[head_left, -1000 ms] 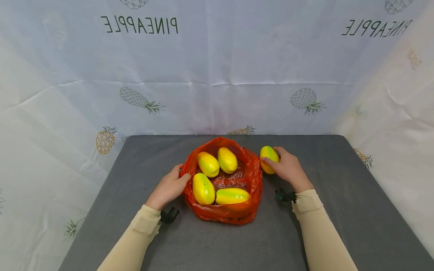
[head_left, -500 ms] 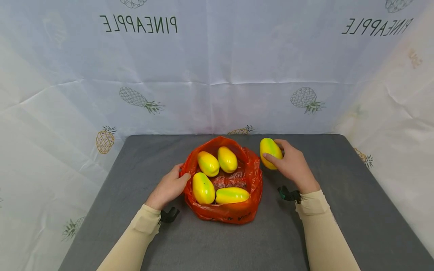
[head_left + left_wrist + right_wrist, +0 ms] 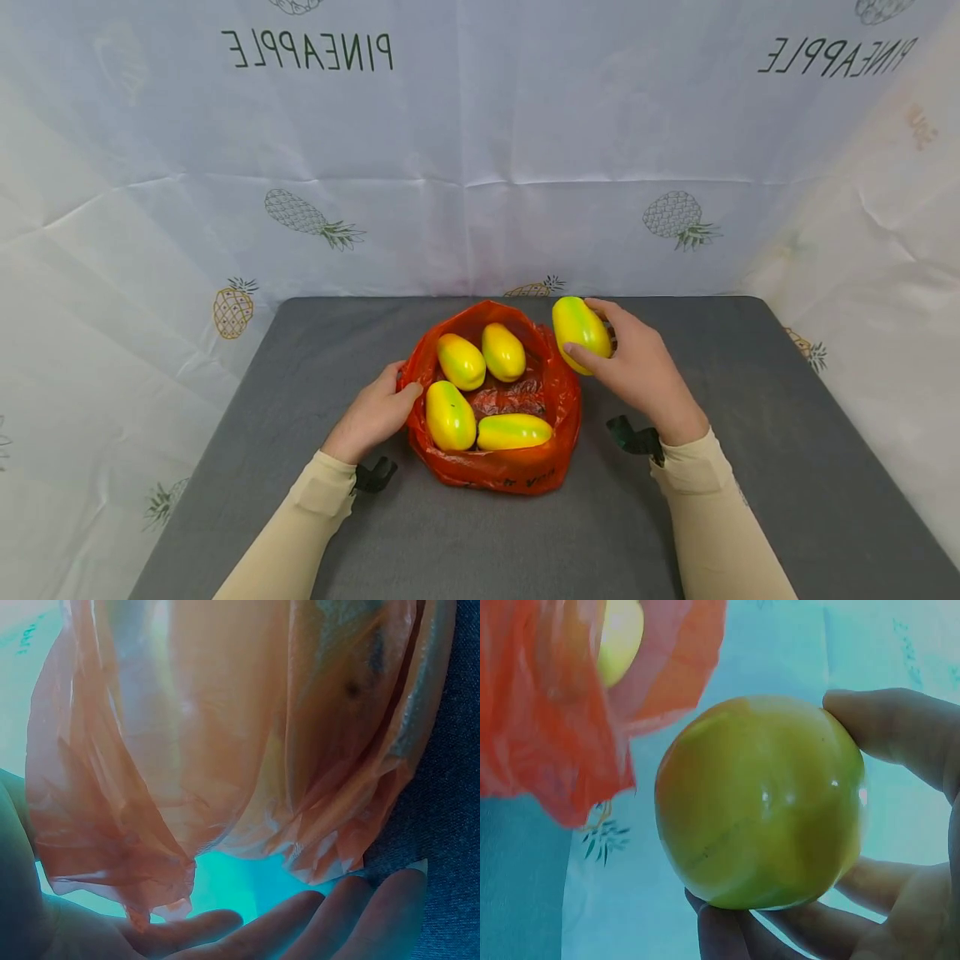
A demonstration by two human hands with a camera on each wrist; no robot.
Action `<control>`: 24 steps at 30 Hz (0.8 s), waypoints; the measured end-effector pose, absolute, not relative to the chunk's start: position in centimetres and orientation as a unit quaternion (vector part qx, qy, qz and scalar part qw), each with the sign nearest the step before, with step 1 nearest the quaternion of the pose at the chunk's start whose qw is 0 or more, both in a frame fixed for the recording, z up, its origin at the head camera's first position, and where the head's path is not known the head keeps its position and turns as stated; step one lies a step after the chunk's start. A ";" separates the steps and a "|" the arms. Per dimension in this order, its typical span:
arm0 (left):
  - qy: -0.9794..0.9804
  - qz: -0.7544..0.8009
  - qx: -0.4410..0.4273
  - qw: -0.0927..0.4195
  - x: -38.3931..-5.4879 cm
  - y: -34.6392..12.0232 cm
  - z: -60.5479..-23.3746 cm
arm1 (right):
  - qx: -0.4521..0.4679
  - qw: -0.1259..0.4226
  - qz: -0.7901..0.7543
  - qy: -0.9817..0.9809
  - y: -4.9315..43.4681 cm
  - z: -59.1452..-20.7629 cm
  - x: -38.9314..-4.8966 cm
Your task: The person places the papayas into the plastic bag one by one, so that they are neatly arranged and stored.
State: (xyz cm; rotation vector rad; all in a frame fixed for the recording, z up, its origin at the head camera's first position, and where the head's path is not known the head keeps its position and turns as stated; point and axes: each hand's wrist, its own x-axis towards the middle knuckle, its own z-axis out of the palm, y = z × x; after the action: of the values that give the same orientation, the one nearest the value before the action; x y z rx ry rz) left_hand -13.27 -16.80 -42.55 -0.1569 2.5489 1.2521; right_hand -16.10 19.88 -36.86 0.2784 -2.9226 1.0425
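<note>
A red plastic bag (image 3: 495, 475) stands open-mouthed in the middle of the table, with several yellow-green mangoes (image 3: 451, 417) inside. My left hand (image 3: 375, 417) grips its left rim, the thumb over the edge and the fingers outside. In the left wrist view the thin bag wall (image 3: 202, 750) fills most of the picture, above my fingers. At the bag's upper right rim, my right hand (image 3: 641, 362) holds another mango (image 3: 581, 333) between thumb and fingers, raised off the table. The right wrist view shows this mango (image 3: 761, 802) end-on, apart from the bag (image 3: 547, 712).
The dark grey table (image 3: 480, 550) runs up to a white curtain (image 3: 480, 125) printed with pineapples, which also hangs at both sides. A dark wrist strap (image 3: 633, 437) is on the right wrist, another strap (image 3: 375, 477) on the left.
My right hand has lifted the mango from beside the bag, then carried it left to the bag's rim. The left hand and the bag have stayed in place.
</note>
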 end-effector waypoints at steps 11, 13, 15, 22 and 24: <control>0.888 0.430 -0.059 0.151 -13.3 -16.7 -42.4 | 0.162 -0.008 0.331 -0.930 17.3 -37.2 -15.2; 0.889 0.429 -0.060 0.149 -13.4 -16.7 -42.5 | 0.174 -0.011 0.334 -0.926 16.8 -37.3 -15.1; 0.890 0.428 -0.060 0.149 -13.4 -16.7 -42.5 | 0.187 -0.014 0.337 -0.923 16.5 -37.4 -14.9; 0.889 0.429 -0.057 0.151 -13.5 -16.7 -42.5 | 0.224 -0.022 0.325 -0.919 15.6 -38.1 -14.9; 0.889 0.429 -0.057 0.151 -13.5 -16.7 -42.5 | 0.232 -0.025 0.318 -0.919 15.3 -38.4 -14.9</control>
State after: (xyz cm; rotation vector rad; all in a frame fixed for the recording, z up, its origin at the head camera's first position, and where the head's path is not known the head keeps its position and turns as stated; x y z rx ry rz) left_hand -13.51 -16.69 -42.53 -0.1638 2.5512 1.2311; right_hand -14.91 15.27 -38.42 0.7402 -2.9343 1.0143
